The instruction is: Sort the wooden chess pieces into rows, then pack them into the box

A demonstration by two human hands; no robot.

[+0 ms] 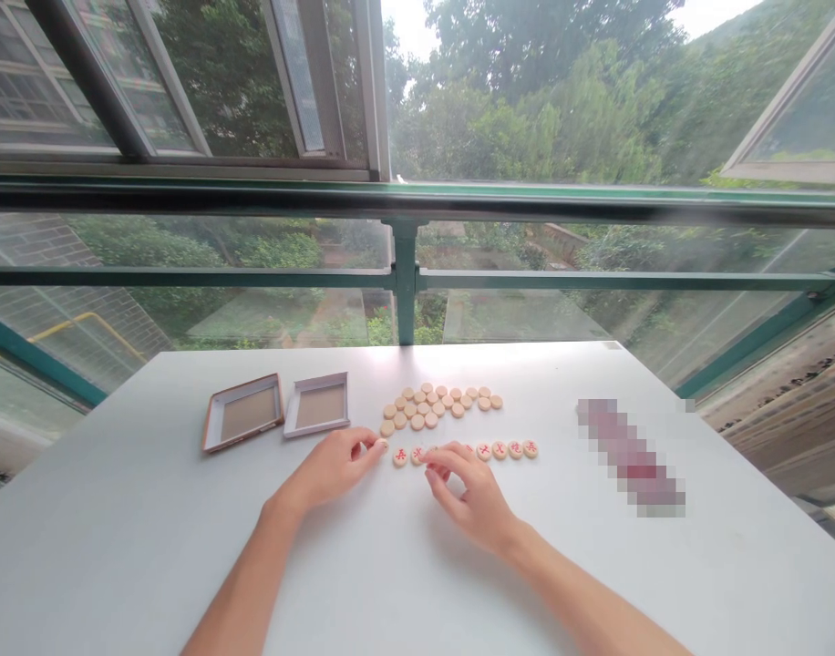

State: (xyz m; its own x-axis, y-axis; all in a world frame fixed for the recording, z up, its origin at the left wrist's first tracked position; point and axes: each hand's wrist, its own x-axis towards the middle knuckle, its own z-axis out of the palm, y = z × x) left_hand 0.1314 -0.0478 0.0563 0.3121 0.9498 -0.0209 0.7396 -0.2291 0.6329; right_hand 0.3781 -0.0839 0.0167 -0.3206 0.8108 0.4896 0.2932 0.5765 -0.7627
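Note:
Round wooden Chinese chess pieces with red characters form a row across the white table, one of them a piece [399,457] near the row's left end. My left hand [335,465] pinches a chess piece [383,445] between thumb and fingertips at that end. Over the middle of the row hovers my right hand [469,492], its thumb and fingers apart; nothing shows between them. It hides some of the pieces beneath. Farther right, a red-marked piece [499,450] lies in plain view. Behind the row sits a loose cluster of blank-looking pieces [421,409].
A brown-edged box half [209,435] and a white box half [314,429] lie at the left on the white table [363,583]. A blurred, pixelated object [633,456] rests at the right. Beyond the table's far edge stands a green railing [405,301] with windows.

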